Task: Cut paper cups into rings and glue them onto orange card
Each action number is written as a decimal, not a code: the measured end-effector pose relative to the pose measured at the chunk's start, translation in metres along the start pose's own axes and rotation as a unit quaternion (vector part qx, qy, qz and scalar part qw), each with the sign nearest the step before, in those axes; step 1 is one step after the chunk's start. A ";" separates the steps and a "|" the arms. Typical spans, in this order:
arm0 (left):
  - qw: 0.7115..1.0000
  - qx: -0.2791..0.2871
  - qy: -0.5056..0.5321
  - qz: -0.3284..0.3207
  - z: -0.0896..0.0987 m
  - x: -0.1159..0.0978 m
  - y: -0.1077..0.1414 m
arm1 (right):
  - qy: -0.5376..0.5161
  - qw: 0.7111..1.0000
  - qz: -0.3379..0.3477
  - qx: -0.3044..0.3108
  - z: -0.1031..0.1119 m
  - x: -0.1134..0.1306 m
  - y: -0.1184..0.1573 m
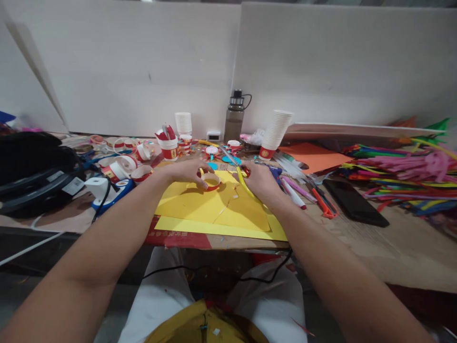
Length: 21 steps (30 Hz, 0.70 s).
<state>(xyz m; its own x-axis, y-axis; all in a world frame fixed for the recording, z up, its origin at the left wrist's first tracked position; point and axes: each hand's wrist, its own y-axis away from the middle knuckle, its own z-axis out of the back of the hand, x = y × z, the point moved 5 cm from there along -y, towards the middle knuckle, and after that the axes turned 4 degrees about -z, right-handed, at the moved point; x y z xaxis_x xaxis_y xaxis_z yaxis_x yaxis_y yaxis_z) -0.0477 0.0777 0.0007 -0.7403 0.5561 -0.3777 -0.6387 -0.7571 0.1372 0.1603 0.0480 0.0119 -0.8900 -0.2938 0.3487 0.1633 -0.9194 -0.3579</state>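
My left hand (191,172) reaches in over the yellow paper, its fingers closed on a low ring cut from a paper cup (213,187). The ring is white inside, with a red band along its lower edge. Opposite it, my right hand (262,180) is wrapped round yellow-handled scissors (243,183), whose blades point away from me toward the back of the table. Below both hands lie stacked sheets of yellow paper (200,209), with a few thin scraps on top. Blue paper pieces (231,160) lie just beyond.
Cut paper cups (121,169) crowd the left, near a blue-and-white power strip (107,190). A water bottle (234,119) and cup stacks (276,131) stand behind. Markers (293,193), a phone (355,202) and colourful pipe cleaners (410,171) lie at right.
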 end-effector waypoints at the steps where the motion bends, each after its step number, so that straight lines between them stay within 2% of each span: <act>1: 1.000 0.001 -0.002 0.003 0.000 0.000 0.000 | -0.001 1.000 0.000 0.000 0.000 0.000 0.000; 11: 0.999 -0.007 0.034 -0.018 -0.003 0.003 -0.001 | -0.012 1.000 0.003 0.000 0.000 -0.001 0.000; 21: 0.997 -0.036 0.072 -0.020 -0.003 0.007 -0.002 | -0.011 1.000 0.007 -0.004 0.001 0.000 0.000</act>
<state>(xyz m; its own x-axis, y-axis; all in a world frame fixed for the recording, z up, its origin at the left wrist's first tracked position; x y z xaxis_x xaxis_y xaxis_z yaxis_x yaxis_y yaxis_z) -0.0514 0.0820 -0.0050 -0.6730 0.5353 -0.5105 -0.6465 -0.7609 0.0544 0.1606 0.0478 0.0127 -0.8783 -0.3126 0.3619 0.1722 -0.9127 -0.3705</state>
